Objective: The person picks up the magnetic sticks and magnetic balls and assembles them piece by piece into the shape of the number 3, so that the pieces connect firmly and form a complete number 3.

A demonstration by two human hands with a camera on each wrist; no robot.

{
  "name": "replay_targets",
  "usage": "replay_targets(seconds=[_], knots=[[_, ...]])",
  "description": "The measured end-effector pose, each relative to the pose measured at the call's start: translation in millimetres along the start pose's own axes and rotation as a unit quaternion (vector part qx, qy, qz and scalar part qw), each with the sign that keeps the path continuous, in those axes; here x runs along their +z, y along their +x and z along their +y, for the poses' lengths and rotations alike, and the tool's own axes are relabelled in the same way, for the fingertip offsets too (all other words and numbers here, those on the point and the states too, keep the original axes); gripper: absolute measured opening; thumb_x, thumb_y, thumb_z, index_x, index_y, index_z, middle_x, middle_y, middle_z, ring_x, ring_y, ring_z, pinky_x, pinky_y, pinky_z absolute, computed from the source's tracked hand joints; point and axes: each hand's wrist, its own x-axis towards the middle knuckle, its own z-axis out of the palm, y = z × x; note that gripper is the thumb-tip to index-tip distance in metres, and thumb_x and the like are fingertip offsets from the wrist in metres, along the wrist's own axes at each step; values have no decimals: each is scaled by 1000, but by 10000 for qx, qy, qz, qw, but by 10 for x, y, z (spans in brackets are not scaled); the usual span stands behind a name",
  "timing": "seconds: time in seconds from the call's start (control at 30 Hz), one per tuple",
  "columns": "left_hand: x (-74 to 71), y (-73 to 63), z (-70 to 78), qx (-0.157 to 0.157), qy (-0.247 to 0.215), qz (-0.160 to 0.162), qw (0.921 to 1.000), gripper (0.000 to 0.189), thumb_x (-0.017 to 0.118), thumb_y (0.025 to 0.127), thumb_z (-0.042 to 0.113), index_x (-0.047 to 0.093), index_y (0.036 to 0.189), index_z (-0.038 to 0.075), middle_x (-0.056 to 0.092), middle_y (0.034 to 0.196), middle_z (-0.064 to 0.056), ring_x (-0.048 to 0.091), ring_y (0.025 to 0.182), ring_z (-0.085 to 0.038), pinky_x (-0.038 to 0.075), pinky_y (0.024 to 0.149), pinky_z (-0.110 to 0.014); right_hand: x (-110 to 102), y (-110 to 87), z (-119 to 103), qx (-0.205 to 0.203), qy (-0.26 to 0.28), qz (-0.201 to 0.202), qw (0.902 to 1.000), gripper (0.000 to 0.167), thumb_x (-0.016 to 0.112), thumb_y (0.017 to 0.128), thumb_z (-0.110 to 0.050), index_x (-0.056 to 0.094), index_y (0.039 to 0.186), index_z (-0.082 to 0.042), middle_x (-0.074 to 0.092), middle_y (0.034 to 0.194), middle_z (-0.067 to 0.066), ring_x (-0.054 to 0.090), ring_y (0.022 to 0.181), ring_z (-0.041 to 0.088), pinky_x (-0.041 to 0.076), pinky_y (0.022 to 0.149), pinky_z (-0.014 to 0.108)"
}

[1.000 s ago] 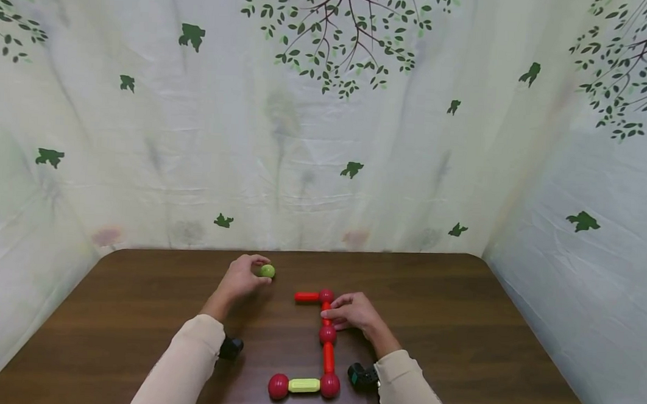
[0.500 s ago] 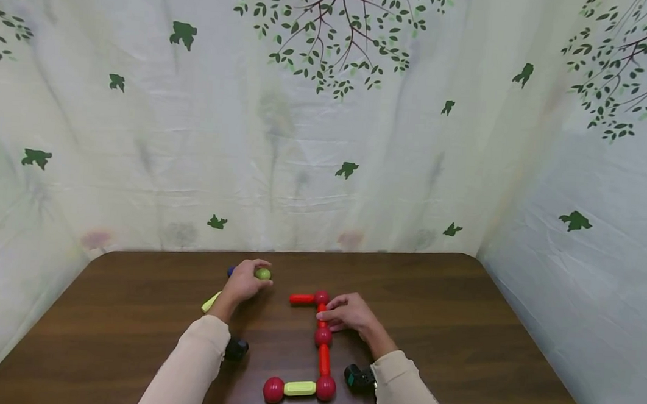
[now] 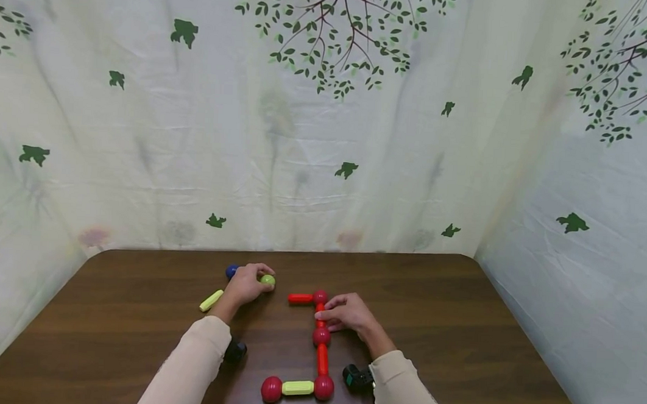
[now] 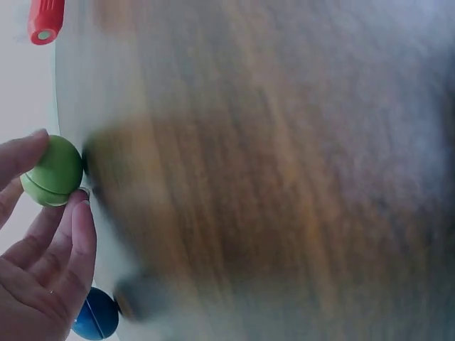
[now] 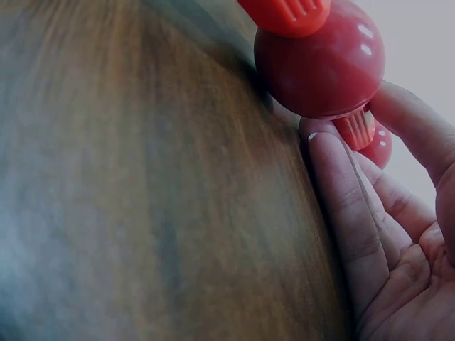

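Observation:
In the head view my left hand (image 3: 246, 285) pinches a green ball (image 3: 267, 279) between thumb and fingers, near the table's far side. The left wrist view shows that grip on the green ball (image 4: 55, 169) clearly. My right hand (image 3: 355, 313) holds a red rod (image 3: 320, 308) that joins two red balls, the upper one (image 3: 320, 297) and the middle one (image 3: 321, 336). Fingers lie under the red ball (image 5: 320, 60) in the right wrist view. Another red rod (image 3: 300, 299) points left from the upper ball. A lower red rod (image 3: 322, 359) runs down to a corner ball (image 3: 323, 387).
From the corner a yellow-green rod (image 3: 298, 388) leads left to a red ball (image 3: 271, 389). A blue ball (image 3: 232, 271) lies behind my left hand, and a loose yellow-green rod (image 3: 211, 300) beside the left wrist. The table (image 3: 459, 343) meets a white curtain (image 3: 301, 213).
My left hand has carried the green ball a little right and nearer, uncovering the blue ball and loose yellow-green rod. My right hand keeps its hold on the red rod.

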Motion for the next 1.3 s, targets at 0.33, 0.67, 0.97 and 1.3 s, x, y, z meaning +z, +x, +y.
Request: replay_targets(seconds=[0.33,0.67,0.97,1.3], knots=[[-66,-42,30,-212,-260,-185,9993,37,74,79,5,64,113,-3,63,93,-12,60,64,-15,50,61,-28,3,11,1,6,-7,-9,10000,26,82,77,-13,67,92,2,67,76,7,65,59,16,57,61,34],[-112,-149,32,-127,-250,-585,9979,33,73,85,10,64,115,-1,62,101,-13,60,59,-15,52,57,-28,10,-13,-28,35,-75,62,9999,26,81,77,-13,67,92,2,67,76,7,65,59,16,57,61,34],[-135,-243,-1,387,365,-512,9973,31,80,75,7,69,104,4,66,102,-11,56,89,-23,46,79,-38,20,-14,-11,-26,-55,3,10000,25,81,77,-13,67,91,3,67,75,7,64,57,15,56,59,34],[-110,-350,5,317,291,-425,9982,34,84,73,15,68,101,4,68,98,-8,60,86,-22,48,77,-36,20,9,2,-10,38,-28,10000,27,81,77,-12,67,93,4,68,76,8,65,58,15,57,60,34]])
